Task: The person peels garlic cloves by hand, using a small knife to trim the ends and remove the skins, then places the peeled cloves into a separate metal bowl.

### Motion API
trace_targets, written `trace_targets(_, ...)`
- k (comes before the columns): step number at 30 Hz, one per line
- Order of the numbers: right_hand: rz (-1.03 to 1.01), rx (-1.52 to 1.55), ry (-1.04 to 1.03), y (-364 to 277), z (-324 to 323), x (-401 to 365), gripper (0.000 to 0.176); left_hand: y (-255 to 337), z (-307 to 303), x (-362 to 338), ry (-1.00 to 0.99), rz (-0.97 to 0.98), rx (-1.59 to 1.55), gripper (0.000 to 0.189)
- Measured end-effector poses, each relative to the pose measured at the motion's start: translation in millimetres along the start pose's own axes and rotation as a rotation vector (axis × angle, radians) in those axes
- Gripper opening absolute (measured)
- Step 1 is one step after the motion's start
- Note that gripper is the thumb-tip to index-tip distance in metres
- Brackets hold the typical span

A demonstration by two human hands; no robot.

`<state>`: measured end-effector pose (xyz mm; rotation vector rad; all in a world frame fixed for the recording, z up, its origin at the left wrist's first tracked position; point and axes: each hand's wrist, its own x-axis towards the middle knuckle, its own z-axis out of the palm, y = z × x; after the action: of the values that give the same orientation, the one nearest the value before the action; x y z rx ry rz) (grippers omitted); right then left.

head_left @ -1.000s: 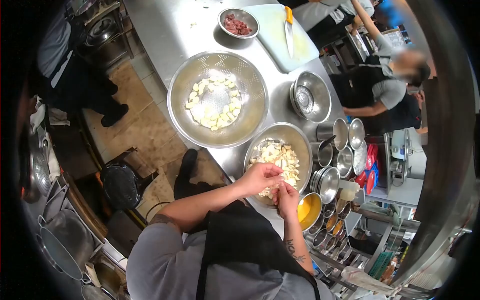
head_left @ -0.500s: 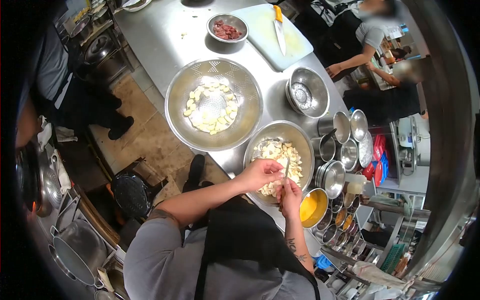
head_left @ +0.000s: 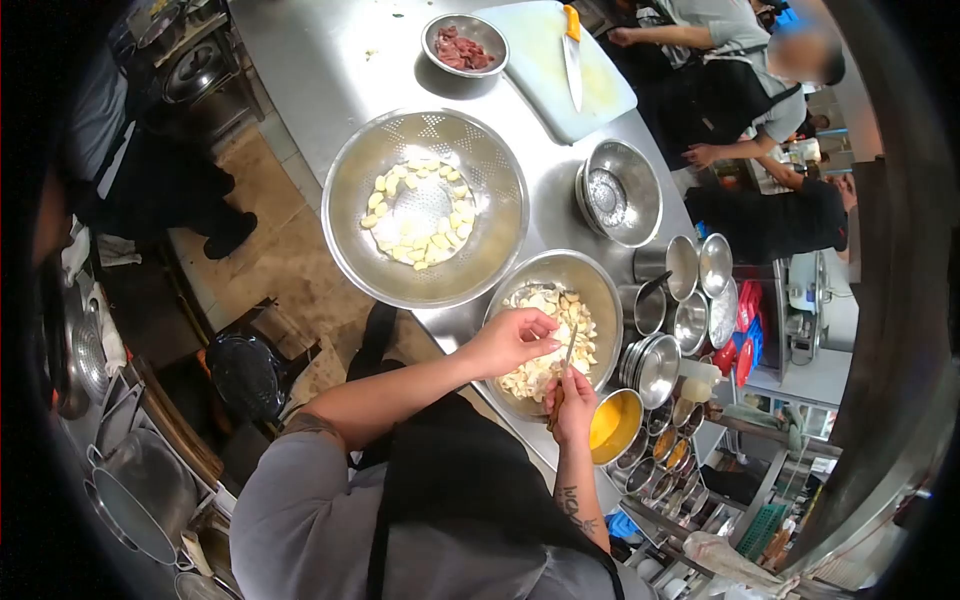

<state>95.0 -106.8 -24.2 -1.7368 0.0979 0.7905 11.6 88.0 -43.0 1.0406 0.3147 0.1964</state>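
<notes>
My right hand [head_left: 572, 403] is closed round the handle of a small knife [head_left: 571, 348], its blade pointing up and away from me. Close to the blade, my left hand [head_left: 515, 342] has thumb and fingers pinched together; whatever they hold is too small to make out. Both hands are over the near side of a steel bowl [head_left: 603, 285] of garlic cloves [head_left: 540, 376], many apparently still in pale skin. Beyond it to the left stands a large perforated colander [head_left: 345, 262], with peeled yellowish cloves [head_left: 440, 241] scattered around its bottom.
A bowl of raw red meat [head_left: 462, 50] and a cutting board [head_left: 535, 70] bearing an orange-handled knife [head_left: 573, 70] lie farther back. Steel bowls [head_left: 622, 190] and a container of yellow liquid [head_left: 612, 428] stand at right. Other people [head_left: 720, 100] are across the counter.
The view has shifted slightly. My left hand sits a little farther from the knife blade, fingers still pinched. My right hand keeps its hold on the knife. A co-worker across the counter has moved.
</notes>
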Motion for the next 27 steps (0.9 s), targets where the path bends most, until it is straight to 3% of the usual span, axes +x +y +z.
trace_targets(9,-0.002,0.083,0.081,3,1,2,0.022,-10,-4,5,-0.062,0.002,-0.104,0.028)
trace_targets(13,-0.034,0.187,0.108,-3,10,-3,0.025,1,-5,7,-0.094,-0.131,-0.040,0.028)
trace_targets(19,-0.029,0.389,-0.046,-21,28,-24,0.031,-14,-4,12,-0.144,-0.081,-0.024,0.025)
trace_targets(23,-0.095,0.347,-0.038,-22,34,-36,0.033,-3,-2,11,-0.107,-0.202,-0.126,0.025)
trace_targets(27,-0.132,0.283,-0.108,-20,35,-40,0.045,1,-6,13,-0.172,-0.161,-0.134,0.027)
